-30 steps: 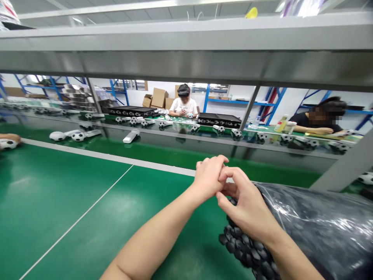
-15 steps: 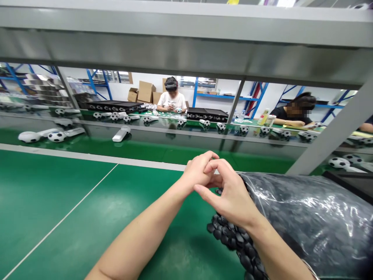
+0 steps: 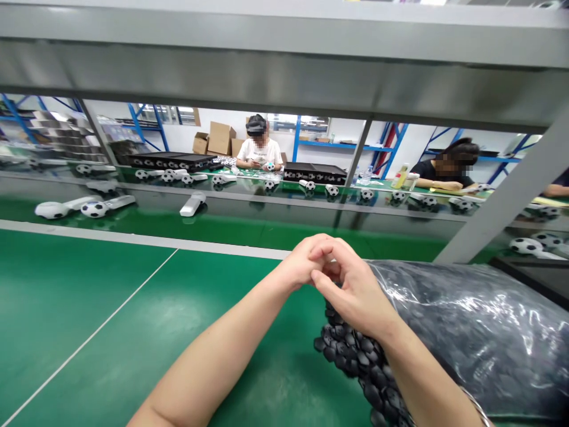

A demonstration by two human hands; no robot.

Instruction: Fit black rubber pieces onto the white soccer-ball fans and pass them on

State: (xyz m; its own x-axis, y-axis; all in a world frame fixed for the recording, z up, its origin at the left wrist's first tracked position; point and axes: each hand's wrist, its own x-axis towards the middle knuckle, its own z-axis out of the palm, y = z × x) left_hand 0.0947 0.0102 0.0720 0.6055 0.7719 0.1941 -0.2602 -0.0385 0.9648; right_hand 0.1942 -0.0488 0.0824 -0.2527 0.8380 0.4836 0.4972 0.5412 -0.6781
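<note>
My left hand (image 3: 306,258) and my right hand (image 3: 355,292) meet over the near bench, just left of a clear plastic bag. My right hand's curved fingers rest against my left hand, with a gap between its thumb and fingers; no object shows in it. Most of my left fingers are hidden behind the right hand. Below and behind my right hand lies a heap of small black plastic pieces (image 3: 344,350), beside the mouth of the shiny bag (image 3: 471,320), which is filled with dark pieces.
A green bench top (image 3: 89,308) stretches left. Beyond its pale edge runs a conveyor (image 3: 275,222) carrying white-handled soccer-ball items (image 3: 94,209). A slanted grey post (image 3: 502,201) and an overhead beam (image 3: 267,77) frame the view. Two co-workers (image 3: 258,151) sit across.
My hands have drawn closer together, the right overlapping more of the left. The nearest items on the conveyor have shifted slightly right.
</note>
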